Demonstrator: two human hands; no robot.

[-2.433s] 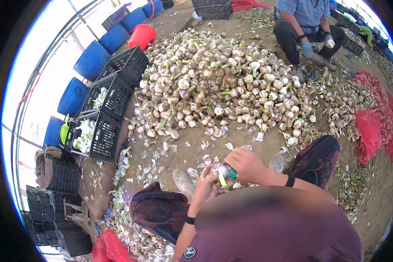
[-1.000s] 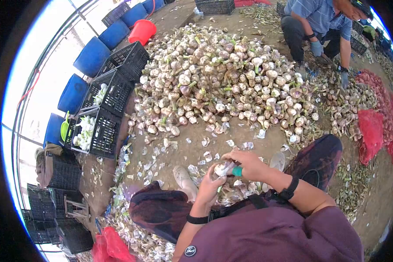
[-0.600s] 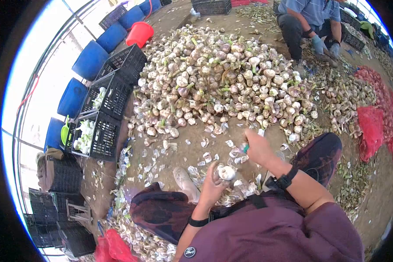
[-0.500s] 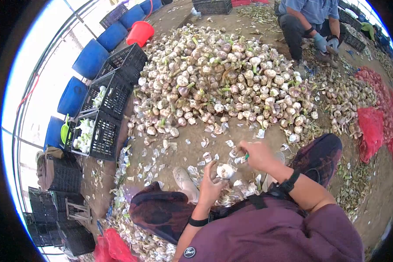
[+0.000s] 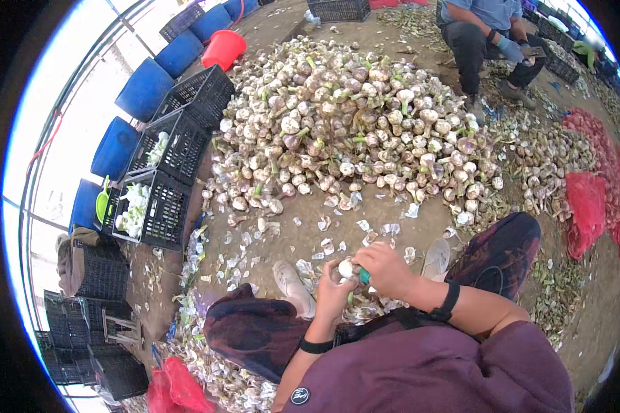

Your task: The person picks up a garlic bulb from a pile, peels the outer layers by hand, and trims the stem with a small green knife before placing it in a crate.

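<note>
A white garlic bulb (image 5: pixel 346 268) sits in the fingers of my left hand (image 5: pixel 332 290), between my knees. Against the bulb's right side is my right hand (image 5: pixel 384 270), closed round a small tool with a green handle (image 5: pixel 364 276); the tool's blade is hidden. Loose garlic skins (image 5: pixel 327 246) lie on the ground around my shoes. Beyond them rises a large heap of untrimmed garlic bulbs (image 5: pixel 351 117).
Black crates (image 5: pixel 165 210) with peeled white garlic (image 5: pixel 135 206) stand at the left, beside blue barrels (image 5: pixel 114 148) and a red bucket (image 5: pixel 224 48). A co-worker (image 5: pixel 486 41) sits at the upper right. Red mesh bags (image 5: pixel 585 206) lie at the right.
My right hand has moved left and down, bringing the green-handled tool against the bulb. The co-worker's hands have shifted, and a dark flat object now shows in them.
</note>
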